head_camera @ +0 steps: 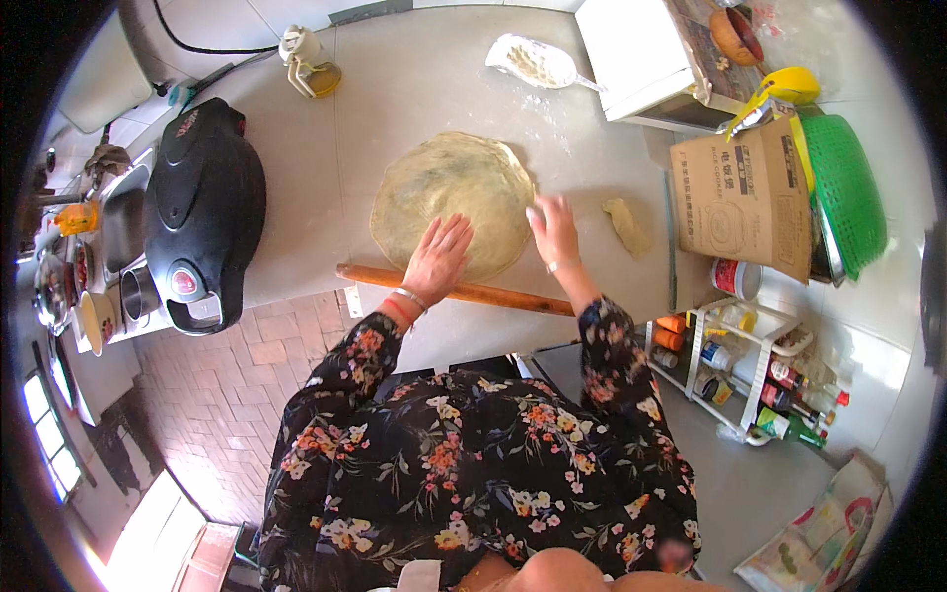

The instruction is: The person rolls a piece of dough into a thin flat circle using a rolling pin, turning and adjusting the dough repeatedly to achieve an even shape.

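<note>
A wide, flat round of dough [459, 185] lies on the grey counter in front of me. My left hand [440, 255] rests palm down on its near part, fingers extended and holding nothing. At the dough's right edge is my right hand [555, 229], its fingers bent near the rim; whether it pinches the edge is unclear. A wooden rolling pin [510, 298] lies along the near side of the dough and passes under my left wrist. A smaller strip of dough [627, 226] sits apart on the right.
A black electric griddle [203, 207] stands at left. Farther back are an oil jug [311, 63] and a scoop of flour [533, 61]. On the right are a cardboard box [743, 200], a green basket [843, 192] and a white rack [729, 370] of bottles.
</note>
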### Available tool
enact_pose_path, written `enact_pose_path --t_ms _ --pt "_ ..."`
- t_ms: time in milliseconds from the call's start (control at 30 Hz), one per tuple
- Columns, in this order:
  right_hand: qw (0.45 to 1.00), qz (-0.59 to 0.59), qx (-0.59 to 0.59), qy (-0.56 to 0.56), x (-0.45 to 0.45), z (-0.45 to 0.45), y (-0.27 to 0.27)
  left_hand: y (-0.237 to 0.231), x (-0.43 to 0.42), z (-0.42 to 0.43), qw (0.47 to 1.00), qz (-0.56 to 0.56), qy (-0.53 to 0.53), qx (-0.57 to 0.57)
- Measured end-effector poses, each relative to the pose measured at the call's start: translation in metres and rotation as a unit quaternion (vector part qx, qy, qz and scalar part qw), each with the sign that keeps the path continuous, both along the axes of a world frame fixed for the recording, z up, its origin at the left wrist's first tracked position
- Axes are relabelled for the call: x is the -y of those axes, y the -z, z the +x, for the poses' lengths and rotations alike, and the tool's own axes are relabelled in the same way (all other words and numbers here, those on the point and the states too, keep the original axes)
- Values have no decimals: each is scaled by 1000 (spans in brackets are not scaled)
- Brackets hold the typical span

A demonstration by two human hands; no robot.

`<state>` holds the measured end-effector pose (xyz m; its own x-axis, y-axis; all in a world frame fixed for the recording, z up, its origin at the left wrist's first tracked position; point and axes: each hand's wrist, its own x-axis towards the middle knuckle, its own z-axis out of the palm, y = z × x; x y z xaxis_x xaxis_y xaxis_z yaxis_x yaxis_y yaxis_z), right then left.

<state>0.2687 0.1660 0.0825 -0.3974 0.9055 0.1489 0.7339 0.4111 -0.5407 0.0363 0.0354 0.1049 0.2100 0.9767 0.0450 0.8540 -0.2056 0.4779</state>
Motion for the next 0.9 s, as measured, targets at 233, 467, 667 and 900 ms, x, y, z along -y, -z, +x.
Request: enact_pose_path --t_ms 233,467,667,900 --pt "998 54 33 -28 -99 -61 28 27 -91 33 996 -22 -47 -67" --pt "934 -296 -199 -31 -123 -41 40 41 -93 30 998 -21 -51 -11" --pt "961 -260 -82 -57 -126 -50 33 46 -119 22 992 35 -86 88" --pt "971 -222 -90 -19 -117 -52 32 47 -139 12 998 44 -47 -14"
